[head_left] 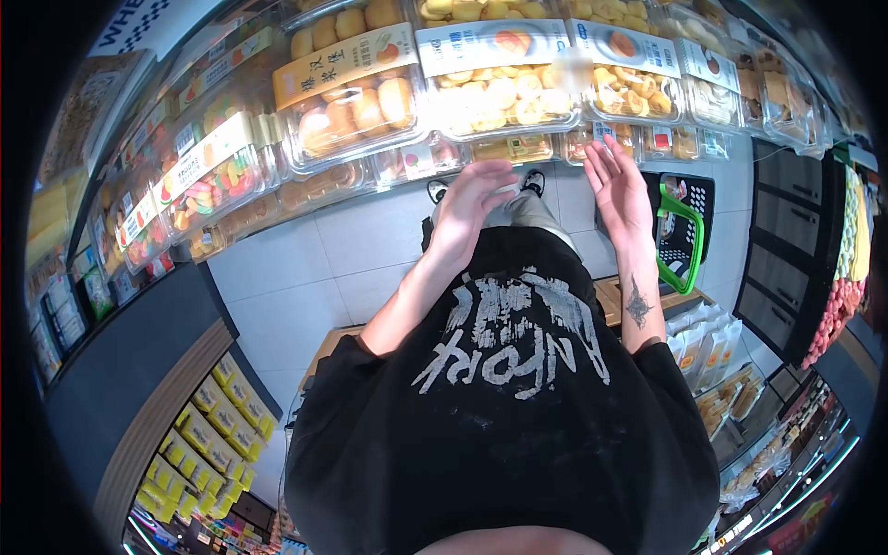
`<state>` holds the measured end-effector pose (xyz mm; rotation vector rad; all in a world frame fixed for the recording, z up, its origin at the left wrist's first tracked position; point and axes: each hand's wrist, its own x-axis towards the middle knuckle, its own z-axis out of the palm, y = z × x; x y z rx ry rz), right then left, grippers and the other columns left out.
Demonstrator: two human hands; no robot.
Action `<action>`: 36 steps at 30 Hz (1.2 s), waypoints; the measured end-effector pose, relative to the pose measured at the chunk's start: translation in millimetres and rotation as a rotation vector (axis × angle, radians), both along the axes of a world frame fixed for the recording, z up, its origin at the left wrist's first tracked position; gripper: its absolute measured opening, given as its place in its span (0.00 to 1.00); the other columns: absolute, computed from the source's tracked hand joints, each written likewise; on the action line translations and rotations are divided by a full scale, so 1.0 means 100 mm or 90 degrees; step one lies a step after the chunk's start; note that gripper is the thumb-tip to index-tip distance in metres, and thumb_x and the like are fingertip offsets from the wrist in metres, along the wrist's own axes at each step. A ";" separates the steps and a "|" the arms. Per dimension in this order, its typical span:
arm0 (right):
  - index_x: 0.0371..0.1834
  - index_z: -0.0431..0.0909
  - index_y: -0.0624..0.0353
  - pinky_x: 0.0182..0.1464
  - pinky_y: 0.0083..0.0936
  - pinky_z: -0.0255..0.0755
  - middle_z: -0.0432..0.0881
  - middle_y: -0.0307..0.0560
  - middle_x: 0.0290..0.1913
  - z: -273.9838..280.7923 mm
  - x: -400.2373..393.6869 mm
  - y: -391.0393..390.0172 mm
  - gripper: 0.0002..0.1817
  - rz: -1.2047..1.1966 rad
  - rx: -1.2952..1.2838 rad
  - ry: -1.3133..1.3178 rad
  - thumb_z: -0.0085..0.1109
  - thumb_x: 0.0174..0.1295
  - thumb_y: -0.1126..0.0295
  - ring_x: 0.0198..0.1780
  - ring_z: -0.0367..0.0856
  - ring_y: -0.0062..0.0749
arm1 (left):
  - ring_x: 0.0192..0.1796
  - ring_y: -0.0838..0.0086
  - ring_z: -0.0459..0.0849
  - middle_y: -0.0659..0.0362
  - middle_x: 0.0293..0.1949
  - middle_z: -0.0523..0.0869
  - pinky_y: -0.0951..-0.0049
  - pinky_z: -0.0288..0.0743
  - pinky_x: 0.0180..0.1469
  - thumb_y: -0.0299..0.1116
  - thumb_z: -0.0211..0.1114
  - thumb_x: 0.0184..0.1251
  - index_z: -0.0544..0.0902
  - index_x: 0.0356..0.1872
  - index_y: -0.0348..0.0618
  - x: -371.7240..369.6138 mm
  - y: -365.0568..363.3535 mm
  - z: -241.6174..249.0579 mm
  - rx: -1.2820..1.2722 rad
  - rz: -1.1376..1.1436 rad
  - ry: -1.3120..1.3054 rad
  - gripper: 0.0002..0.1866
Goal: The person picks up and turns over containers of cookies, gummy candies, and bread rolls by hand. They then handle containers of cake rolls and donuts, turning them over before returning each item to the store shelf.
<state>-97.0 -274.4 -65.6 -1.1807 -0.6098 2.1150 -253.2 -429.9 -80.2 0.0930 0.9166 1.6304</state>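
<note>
My left hand (474,199) is raised in front of my body with its fingers extended and holds nothing. To its right, my right hand (618,190) is also raised, palm showing, fingers stretched out and empty. Both hands are apart from each other and nearest to the shelf edge. Beyond them stand clear plastic boxes: one of round buns (356,111) with an orange label, one of small pale yellow pastries (499,97) with a white label, and a similar box (632,91) beside it.
A black basket (703,199) with a green handle (686,268) is on the tiled floor (342,227) to the right. Boxes of colourful sweets (208,190) line the left shelf. Yellow packets (194,444) hang at lower left. Dark drawers (786,236) stand at right.
</note>
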 end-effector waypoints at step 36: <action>0.16 0.69 0.61 0.53 0.18 0.63 0.62 0.53 0.60 -0.26 1.64 0.99 0.11 0.306 0.266 -0.006 0.60 0.51 0.79 0.52 0.69 0.23 | 0.52 0.76 0.73 0.58 0.49 0.74 0.74 0.65 0.55 0.22 0.62 0.53 0.65 0.50 0.41 1.64 0.86 -0.05 -0.023 0.148 0.170 0.22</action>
